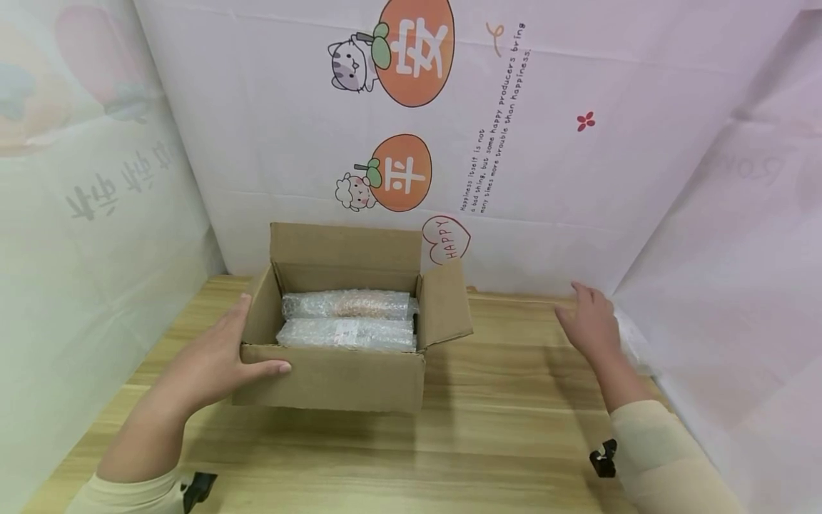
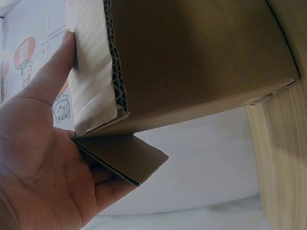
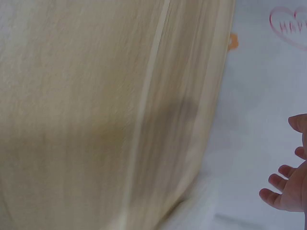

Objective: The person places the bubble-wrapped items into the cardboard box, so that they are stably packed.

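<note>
An opened cardboard box point(image 1: 334, 378) stands on the table left of centre in the head view, its flaps spread. Inside lie two bubble-wrapped bundles point(image 1: 347, 334), side by side; the rear one shows an orange tint. My left hand point(image 1: 215, 357) grips the box's front left corner, thumb over the front flap. From the left wrist, the thumb lies along a flap point(image 2: 93, 67) and the fingers pass behind a smaller side flap point(image 2: 122, 155). My right hand point(image 1: 591, 325) is raised at the right, away from the box, fingers loosely extended and holding nothing.
White printed sheets point(image 1: 546, 164) enclose the wooden table point(image 1: 501, 428) at the back and both sides. Some clear plastic wrap point(image 1: 632, 339) lies behind my right hand, against the right sheet. The box's right flap point(image 1: 446, 303) sticks outward.
</note>
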Tool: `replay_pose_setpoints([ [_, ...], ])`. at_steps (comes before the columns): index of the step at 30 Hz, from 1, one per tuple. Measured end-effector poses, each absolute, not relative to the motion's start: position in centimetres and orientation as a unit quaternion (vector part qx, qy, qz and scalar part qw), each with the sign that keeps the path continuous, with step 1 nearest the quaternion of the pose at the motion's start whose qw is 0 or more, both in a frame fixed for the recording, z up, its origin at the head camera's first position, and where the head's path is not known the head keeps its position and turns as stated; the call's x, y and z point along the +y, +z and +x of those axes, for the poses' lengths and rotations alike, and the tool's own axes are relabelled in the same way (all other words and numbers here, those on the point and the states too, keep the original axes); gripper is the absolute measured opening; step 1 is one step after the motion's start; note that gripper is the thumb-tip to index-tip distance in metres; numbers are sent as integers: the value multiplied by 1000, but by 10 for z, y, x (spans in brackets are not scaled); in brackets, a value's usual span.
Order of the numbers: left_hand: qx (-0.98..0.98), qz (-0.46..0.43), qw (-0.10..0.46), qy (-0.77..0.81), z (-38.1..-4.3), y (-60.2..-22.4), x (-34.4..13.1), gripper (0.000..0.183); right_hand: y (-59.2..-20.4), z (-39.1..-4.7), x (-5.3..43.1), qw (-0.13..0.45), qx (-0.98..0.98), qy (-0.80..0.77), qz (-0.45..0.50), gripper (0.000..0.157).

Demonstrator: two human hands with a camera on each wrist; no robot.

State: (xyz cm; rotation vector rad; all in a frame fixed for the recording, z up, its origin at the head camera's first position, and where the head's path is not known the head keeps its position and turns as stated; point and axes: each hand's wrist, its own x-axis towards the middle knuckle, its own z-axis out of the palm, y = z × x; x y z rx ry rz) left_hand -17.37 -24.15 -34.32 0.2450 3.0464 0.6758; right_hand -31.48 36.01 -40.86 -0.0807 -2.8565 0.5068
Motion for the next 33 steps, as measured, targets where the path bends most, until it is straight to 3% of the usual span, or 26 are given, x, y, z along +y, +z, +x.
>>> replay_pose_setpoints([
  [21,971,80,2,224,-173,-344,-242,137,-455,-292,464,15,-982,115,-151,80],
  [26,972,81,2,222,-174,-344,-241,137,-456,-288,468,7,-980,128,-154,72],
  [33,972,79,6,223,-174,-344,-241,137,-456,-294,453,4,-979,156,-129,74],
])
